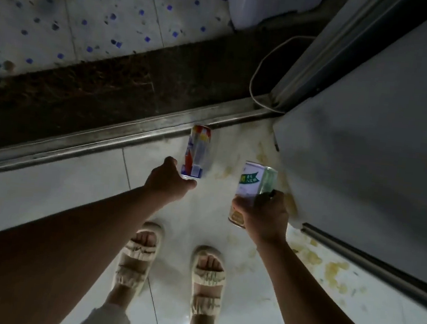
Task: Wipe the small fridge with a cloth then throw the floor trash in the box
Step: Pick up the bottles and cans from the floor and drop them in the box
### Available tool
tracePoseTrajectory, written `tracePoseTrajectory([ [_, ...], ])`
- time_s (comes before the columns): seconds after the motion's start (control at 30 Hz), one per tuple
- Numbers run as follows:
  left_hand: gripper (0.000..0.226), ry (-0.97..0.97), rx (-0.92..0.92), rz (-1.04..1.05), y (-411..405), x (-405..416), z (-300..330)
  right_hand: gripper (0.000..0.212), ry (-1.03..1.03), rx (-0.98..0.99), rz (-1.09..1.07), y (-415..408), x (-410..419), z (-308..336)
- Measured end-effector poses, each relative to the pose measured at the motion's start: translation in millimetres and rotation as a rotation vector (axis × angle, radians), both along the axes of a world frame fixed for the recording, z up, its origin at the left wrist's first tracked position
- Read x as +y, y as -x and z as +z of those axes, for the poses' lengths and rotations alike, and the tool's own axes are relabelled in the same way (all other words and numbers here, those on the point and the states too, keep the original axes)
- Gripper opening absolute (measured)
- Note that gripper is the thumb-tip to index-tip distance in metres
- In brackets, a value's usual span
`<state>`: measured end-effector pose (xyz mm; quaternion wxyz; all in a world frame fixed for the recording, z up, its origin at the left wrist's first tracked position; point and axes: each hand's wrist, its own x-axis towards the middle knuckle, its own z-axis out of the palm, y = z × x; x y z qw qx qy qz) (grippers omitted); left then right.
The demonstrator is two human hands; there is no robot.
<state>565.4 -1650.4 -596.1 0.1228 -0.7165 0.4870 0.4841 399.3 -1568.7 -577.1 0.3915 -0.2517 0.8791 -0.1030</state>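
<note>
White glossy floor tiles point(28, 210), dim light; yellowish stains point(333, 271) at 4 o'clock. Metal threshold strip point(103, 141) runs diagonally from 9 o'clock up toward centre, with dark rough ground point(110, 80) and blue-speckled tiles point(65, 6) beyond it at 11 o'clock.

Left hand point(167, 180), just left of centre: fingers curled round the near end of a red-blue-white can point(197, 152). Can lies with its far end pointing to 12 o'clock, close beside the strip; cannot tell if it is lifted off the floor.

Two feet in cream sandals point(137, 257) at 6 o'clock.

Right hand point(264, 218), just right of centre: clenched around a green-white can point(253, 185), held tilted, clear of the floor.

Fridge point(381, 154) fills 1 to 4 o'clock, grey-white face, corner just beside the green-white can. Thin cable point(260, 68) loops at its far edge, 1 o'clock.
</note>
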Motion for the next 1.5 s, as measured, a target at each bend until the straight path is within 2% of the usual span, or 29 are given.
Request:
tracePoseTrajectory([
  [0.2,0.083,0.099,-0.059,-0.134,12.6,-12.4,-124.1,0.073,-0.011,0.023,-0.012,-5.2,1.5,-96.4],
  [0.37,0.082,0.232,-0.134,-0.063,22.5,-12.9,-197.5,0.071,0.007,0.023,-0.041,-5.3,10.4,-154.9],
  [0.53,0.084,0.331,-0.150,0.031,27.9,-19.0,-241.6,0.069,0.011,0.023,-0.054,-2.3,22.9,-185.5],
  [0.67,0.094,0.326,-0.152,0.011,29.9,-17.1,-240.9,0.069,0.008,0.019,-0.072,2.2,25.1,-181.7],
  [0.8,0.084,0.314,-0.115,-0.017,25.6,-11.5,-203.0,0.069,-0.003,0.004,-0.095,2.2,24.9,-149.7],
  [0.97,0.075,0.295,-0.034,-0.061,16.0,-3.8,-121.5,0.067,0.025,-0.024,-0.150,-6.4,24.8,-75.2],
  [1.2,0.075,0.269,0.046,-0.017,9.7,0.1,21.8,0.063,0.071,-0.034,-0.236,-27.9,36.0,52.5],
  [1.5,0.078,0.254,0.167,-0.156,2.1,18.6,205.0,0.060,0.130,-0.025,-0.488,-54.6,71.5,225.1],
])
